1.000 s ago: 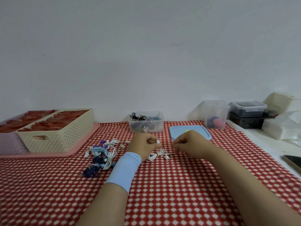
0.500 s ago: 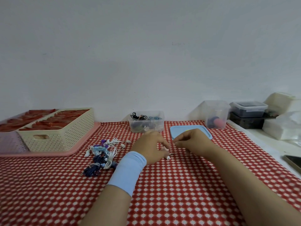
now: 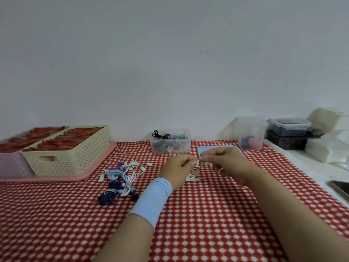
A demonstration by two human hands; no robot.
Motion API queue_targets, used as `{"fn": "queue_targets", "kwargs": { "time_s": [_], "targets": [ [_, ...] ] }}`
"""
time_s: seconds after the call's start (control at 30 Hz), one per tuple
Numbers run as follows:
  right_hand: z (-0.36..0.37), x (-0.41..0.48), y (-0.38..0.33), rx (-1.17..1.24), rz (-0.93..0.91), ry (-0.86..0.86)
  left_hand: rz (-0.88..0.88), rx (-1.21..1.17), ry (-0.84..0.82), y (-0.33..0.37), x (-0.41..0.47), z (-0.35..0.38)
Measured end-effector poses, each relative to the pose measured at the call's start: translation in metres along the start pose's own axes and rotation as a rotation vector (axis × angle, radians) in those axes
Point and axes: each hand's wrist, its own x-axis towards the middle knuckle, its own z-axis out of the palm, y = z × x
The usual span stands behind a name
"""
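Coiling a white earphone set [image 3: 191,177] between two hands over the middle of the red-checked tablecloth [image 3: 207,224].

At the left edge: pink tray [image 3: 62,179] carrying a cream perforated basket [image 3: 75,161], parked clear of the working zone. Just right of the tray: pile of bundled earphones [image 3: 120,178] in white, blue and navy, lying near the left hand [image 3: 178,169]; finished stock or waiting stock, cannot tell which.

Left hand, light-blue wristband [image 3: 151,200] below it, pinching the cord between thumb and forefinger, loose loops trailing onto the cloth beneath. Right hand [image 3: 226,165] pinching the same cord close by, both raised slightly, apparently to keep the turns even and the strand short.

Behind the hands, toward the far edge: clear tub of cables [image 3: 170,148] and blue lid [image 3: 203,149], the likely destination.

Toward the right edge: clear container [image 3: 251,129], dark lidded boxes [image 3: 289,127], phone [image 3: 340,189] at the brink.

Widest free room along the near edge; tightest between pile and left wrist.
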Motion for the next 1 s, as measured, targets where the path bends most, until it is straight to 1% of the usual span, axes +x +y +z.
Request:
{"fn": "queue_targets", "kwargs": {
  "time_s": [0.1, 0.17, 0.27, 0.4, 0.5, 0.83, 1.0],
  "targets": [
    [-0.0011, 0.0003, -0.0025, 0.125, 0.037, -0.041, -0.028, -0.140, 0.014, 0.0038, -0.0012, 0.0029],
    [-0.0015, 0.0008, -0.0027, 0.147, 0.053, -0.063, -0.045, -0.240, 0.019, 0.0054, -0.0013, 0.0040],
    [-0.0023, 0.0025, -0.0010, 0.181, 0.079, -0.109, -0.054, -0.314, 0.026, 0.0067, -0.0019, 0.0035],
    [-0.0032, 0.0041, 0.0003, 0.169, 0.086, -0.132, -0.061, -0.386, 0.010, 0.0062, -0.0026, 0.0015],
    [-0.0039, 0.0049, 0.0006, 0.215, 0.097, -0.127, -0.059, -0.441, -0.004, 0.0056, -0.0025, 0.0010],
    [-0.0047, 0.0023, -0.0024, 0.273, 0.155, -0.248, -0.078, -0.554, -0.020, 0.0029, -0.0004, 0.0025],
    [-0.0056, 0.0008, -0.0040, 0.297, 0.171, -0.264, -0.071, -0.590, -0.039, 0.0006, -0.0009, 0.0024]
  ]
}}
